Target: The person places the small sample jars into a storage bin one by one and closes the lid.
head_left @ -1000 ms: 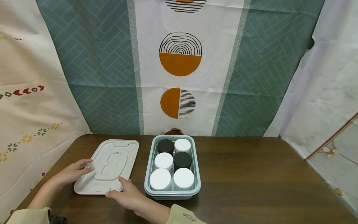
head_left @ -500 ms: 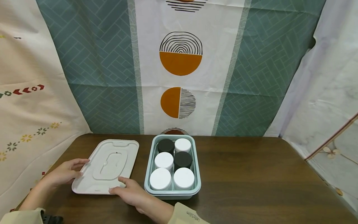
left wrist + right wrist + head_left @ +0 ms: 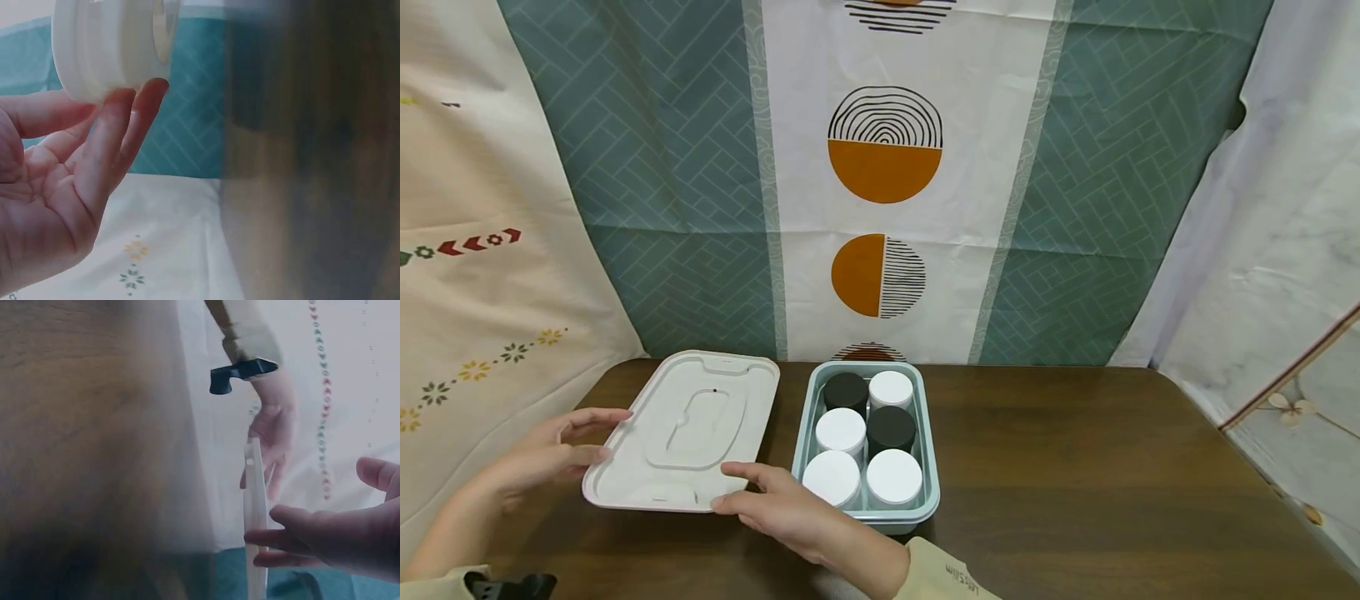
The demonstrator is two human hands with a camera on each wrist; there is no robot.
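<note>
A white rectangular lid is held just above the brown table, left of a pale blue-green container. My left hand pinches the lid's left edge, thumb on top and fingers beneath. My right hand pinches its near right corner the same way. The left wrist view has the fingertips against the lid. Edge-on in the right wrist view, the lid sits between both hands. The container holds several round jars, some with white caps, two with black caps.
Patterned cloths hang behind the table and at both sides, a green and white one at the back. The bare table surface runs on to the right of the container as far as the table's right edge.
The lid has come up off the table and shifted slightly left and toward me. Both hands rose with it, gripping its edges. The container and jars have not moved.
</note>
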